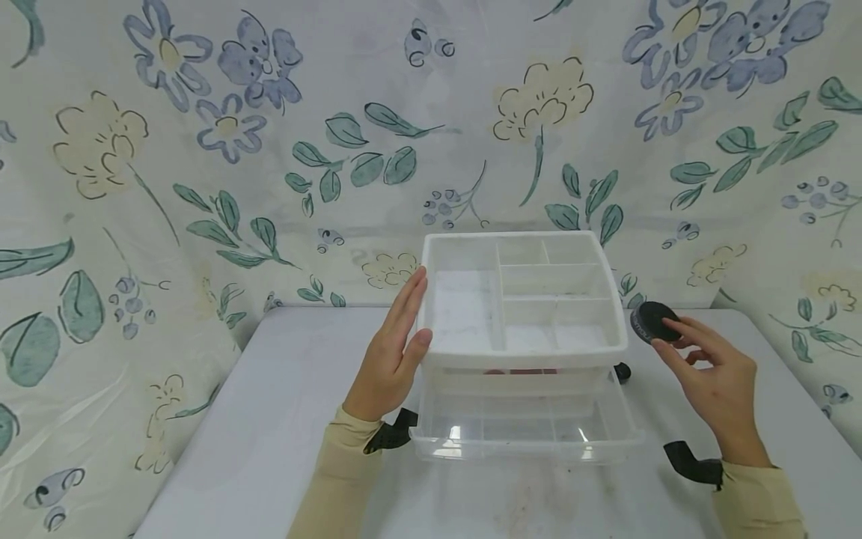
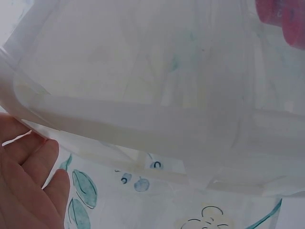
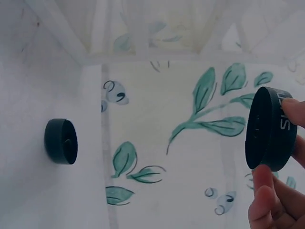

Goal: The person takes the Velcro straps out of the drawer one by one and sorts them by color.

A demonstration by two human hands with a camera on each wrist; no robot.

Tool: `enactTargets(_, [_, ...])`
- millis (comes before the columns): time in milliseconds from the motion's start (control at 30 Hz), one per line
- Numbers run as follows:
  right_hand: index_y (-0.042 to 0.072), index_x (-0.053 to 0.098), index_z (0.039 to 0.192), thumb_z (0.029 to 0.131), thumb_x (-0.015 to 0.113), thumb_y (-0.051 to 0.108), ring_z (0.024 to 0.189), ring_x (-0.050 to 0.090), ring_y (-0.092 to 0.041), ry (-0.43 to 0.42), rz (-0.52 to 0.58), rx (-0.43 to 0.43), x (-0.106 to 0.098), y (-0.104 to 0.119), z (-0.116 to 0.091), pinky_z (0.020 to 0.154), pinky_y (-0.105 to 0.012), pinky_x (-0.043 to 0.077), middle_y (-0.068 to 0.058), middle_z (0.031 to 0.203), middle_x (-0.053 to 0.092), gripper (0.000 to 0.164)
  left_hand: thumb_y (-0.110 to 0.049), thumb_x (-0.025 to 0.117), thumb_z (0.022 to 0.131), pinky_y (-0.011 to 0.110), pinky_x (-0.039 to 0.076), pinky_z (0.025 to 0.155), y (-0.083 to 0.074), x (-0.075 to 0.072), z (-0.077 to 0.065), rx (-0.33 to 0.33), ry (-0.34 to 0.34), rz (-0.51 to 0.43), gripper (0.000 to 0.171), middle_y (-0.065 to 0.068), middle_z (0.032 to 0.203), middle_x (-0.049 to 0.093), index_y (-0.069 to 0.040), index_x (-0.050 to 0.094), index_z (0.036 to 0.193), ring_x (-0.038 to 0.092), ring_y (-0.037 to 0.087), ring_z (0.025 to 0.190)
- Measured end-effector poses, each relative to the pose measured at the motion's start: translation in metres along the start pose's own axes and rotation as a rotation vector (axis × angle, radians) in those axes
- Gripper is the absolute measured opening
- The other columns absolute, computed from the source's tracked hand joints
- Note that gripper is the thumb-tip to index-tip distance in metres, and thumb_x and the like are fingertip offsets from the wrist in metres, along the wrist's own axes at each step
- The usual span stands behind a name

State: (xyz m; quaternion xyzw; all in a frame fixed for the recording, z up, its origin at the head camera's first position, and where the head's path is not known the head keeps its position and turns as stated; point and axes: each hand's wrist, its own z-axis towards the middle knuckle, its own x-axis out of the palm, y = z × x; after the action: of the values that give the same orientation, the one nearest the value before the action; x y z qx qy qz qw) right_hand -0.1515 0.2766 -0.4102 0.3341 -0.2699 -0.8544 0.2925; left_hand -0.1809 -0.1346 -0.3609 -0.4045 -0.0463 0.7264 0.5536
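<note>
A white plastic organizer box has a divided top tray. Its clear drawer sticks out at the front. Against the box's left side rests my left hand, fingers nearly straight; in the left wrist view the left hand has its fingertips by the box edge. To the right of the box, my right hand pinches a black round cap above the table. In the right wrist view, this hollow cap shows pale lettering on its rim, held between thumb and fingers of the right hand.
Another black round cap is on the white table, close to the box's right side. Pinkish-red items show through the box wall in the left wrist view. A floral cloth hangs behind and beside the table.
</note>
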Motion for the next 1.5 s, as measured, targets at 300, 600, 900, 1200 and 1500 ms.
enactTargets(300, [0.002,0.075,0.117,0.081,0.083,0.002,0.078,0.049,0.011,0.028,-0.039,0.055,0.003,-0.014,-0.001,0.068,-0.002,0.037,-0.020,0.123,0.068,0.037,-0.045,0.033,0.109,0.036,0.019,0.123,-0.001,0.000,0.001,0.017,-0.003,0.002,0.066,0.008,0.167,0.018,-0.004,0.021,0.160,0.019,0.026,0.153])
enactTargets(600, [0.001,0.074,0.118,0.084,0.081,0.006,0.079,0.048,0.014,0.064,-0.066,0.094,0.007,-0.033,-0.004,0.070,-0.001,0.037,-0.021,0.118,0.069,0.035,-0.048,0.031,0.109,0.037,0.019,0.123,-0.001,0.000,0.001,0.007,0.001,0.007,0.067,0.006,0.168,0.017,-0.006,0.020,0.161,0.019,0.024,0.153])
enactTargets(900, [0.001,0.073,0.119,0.088,0.079,0.020,0.073,0.043,0.017,0.173,-0.160,0.171,0.007,-0.051,-0.008,0.060,-0.005,0.039,-0.023,0.104,0.071,0.037,-0.047,0.031,0.109,0.037,0.019,0.123,0.000,0.000,0.000,0.010,-0.004,-0.006,0.067,0.005,0.168,0.017,-0.006,0.020,0.160,0.019,0.024,0.153])
enactTargets(1200, [0.001,0.072,0.120,0.091,0.076,0.028,0.079,0.062,-0.025,0.286,-0.232,0.230,0.007,-0.062,-0.012,0.051,-0.021,0.045,-0.020,0.091,0.070,0.040,-0.047,0.031,0.109,0.037,0.019,0.123,0.000,0.000,0.001,0.011,-0.003,-0.007,0.067,0.005,0.168,0.017,-0.006,0.020,0.161,0.019,0.025,0.153])
enactTargets(1500, [-0.003,0.069,0.123,0.093,0.072,0.036,0.085,0.064,-0.040,0.359,-0.263,0.293,0.008,-0.068,-0.015,0.058,-0.029,0.044,-0.028,0.097,0.068,0.049,-0.047,0.031,0.109,0.037,0.019,0.123,0.000,0.000,0.001,0.021,-0.010,-0.001,0.068,0.008,0.167,0.018,-0.004,0.021,0.160,0.020,0.025,0.153])
